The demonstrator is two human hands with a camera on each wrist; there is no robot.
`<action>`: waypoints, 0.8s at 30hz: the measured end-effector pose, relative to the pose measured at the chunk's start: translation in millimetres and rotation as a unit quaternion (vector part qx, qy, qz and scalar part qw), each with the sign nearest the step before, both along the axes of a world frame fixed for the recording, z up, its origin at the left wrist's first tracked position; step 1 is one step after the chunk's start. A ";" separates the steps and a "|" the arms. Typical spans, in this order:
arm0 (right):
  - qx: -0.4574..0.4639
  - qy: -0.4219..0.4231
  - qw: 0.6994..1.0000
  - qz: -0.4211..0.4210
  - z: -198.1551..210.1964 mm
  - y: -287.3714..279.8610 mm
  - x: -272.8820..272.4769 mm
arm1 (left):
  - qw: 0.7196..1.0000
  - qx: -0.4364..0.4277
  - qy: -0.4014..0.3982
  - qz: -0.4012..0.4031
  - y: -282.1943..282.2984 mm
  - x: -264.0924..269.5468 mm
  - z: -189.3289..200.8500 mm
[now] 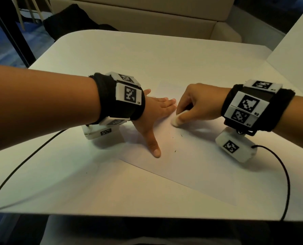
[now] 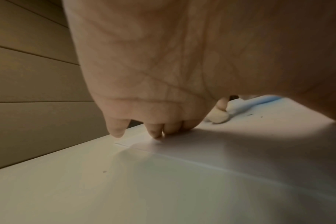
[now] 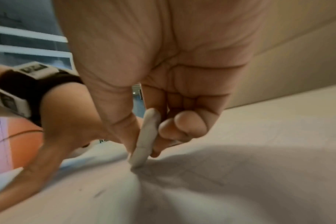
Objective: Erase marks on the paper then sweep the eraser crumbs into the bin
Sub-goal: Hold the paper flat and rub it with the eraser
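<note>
White table (image 1: 94,50) is carrying a sheet of paper (image 1: 191,165) at its middle. Left hand (image 1: 151,115) is lying flat on the paper, fingers straight and spread, pressing it down. Right hand (image 1: 198,105) is pinching a white eraser (image 1: 176,120) between thumb and fingers, its tip touching the paper. Dark crumbs (image 1: 175,151) are lying just beside.

Both hands down on the paper (image 1: 191,161), one flat, one pinching

The left hand (image 1: 152,117) lies palm-down on the paper, fingers straight and spread, thumb stretched toward its near edge. Just beside it, the right hand (image 1: 196,105) is curled, thumb and fingers pinching the eraser (image 1: 175,121) against the paper. Both forearms reach in from opposite sides of the paper.
</note>
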State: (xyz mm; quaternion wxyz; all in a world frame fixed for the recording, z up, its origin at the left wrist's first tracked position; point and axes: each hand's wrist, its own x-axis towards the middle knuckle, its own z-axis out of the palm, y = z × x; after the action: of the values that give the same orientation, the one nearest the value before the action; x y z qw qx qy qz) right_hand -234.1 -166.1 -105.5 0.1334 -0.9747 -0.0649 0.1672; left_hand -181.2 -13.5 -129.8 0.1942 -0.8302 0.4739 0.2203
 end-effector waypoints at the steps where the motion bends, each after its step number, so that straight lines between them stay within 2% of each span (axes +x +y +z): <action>1: 0.000 -0.006 1.000 0.005 -0.8 -0.6 -2.2 | 1.000 0.000 -0.001 0.002 -0.2 0.0 0.2; 5: 0.029 0.080 0.995 0.056 -3.5 8.2 -17.1 | 1.000 0.008 -0.001 0.003 -0.5 -0.8 1.2; 10: 0.007 0.001 1.000 0.000 -2.3 -7.9 -4.3 | 1.000 0.008 -0.002 0.008 -0.3 -2.8 4.2; 15: 0.026 0.056 0.997 0.055 -5.7 2.5 -21.3 | 1.000 0.016 0.000 0.007 -0.4 -2.7 4.1; 20: 0.000 -0.012 1.000 0.002 -1.8 -12.7 -8.4 | 1.000 0.018 -0.004 0.005 -1.0 -3.8 4.9; 24: 0.021 0.069 0.995 0.068 -5.5 2.2 -26.3 | 1.000 0.028 -0.002 0.007 -0.6 -3.5 5.2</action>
State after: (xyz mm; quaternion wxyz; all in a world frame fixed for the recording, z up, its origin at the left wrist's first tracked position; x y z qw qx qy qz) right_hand -260.3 -163.9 -111.0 0.1460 -0.9511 -0.1254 0.2416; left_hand -184.7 -14.1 -124.6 0.2169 -0.8282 0.4612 0.2333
